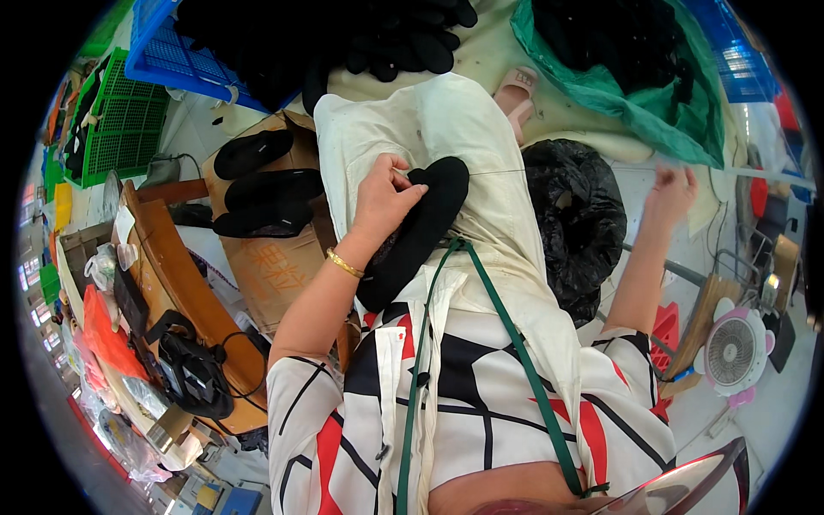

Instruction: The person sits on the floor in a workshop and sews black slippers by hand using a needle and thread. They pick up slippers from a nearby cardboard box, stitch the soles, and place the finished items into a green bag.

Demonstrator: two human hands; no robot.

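A black cloth slipper lies slantwise over my lap, on the off-white apron. Its near end reaches toward my waist. My left hand, with a gold bangle on the wrist, pinches the slipper's edge near its far end. From the slipper a thin dark thread runs taut to the right. Well out to the right, my right hand is raised, its fingers drawn together at the thread's far end. That hand is slightly blurred, and whether it also holds a needle cannot be made out.
Several black slippers lie on a cardboard box at left, beside a wooden bench bearing a black bag. Ahead are a blue crate and green sack. A black plastic bag and small fan stand right.
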